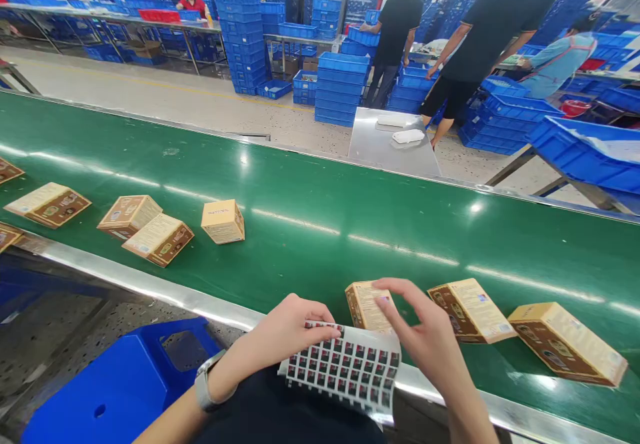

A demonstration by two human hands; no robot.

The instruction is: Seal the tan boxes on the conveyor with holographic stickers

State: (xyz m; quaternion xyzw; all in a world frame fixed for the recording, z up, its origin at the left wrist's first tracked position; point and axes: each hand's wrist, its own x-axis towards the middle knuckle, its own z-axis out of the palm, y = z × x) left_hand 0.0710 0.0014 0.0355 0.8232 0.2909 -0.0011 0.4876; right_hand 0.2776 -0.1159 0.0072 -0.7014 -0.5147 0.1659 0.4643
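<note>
Left hand [293,324] pinches label sheet [345,367], print illegible; box [367,304] part-hidden.

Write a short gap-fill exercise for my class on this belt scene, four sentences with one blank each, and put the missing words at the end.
1. The hand pinching the sheet of small dark squares is the person's ____ one.
2. The belt carrying the boxes is coloured ____.
3. On the belt, ____ boxes show to the right of the right hand.
4. The plastic stool on the person's left is coloured ____.

Missing words: left; green; two; blue.
</note>
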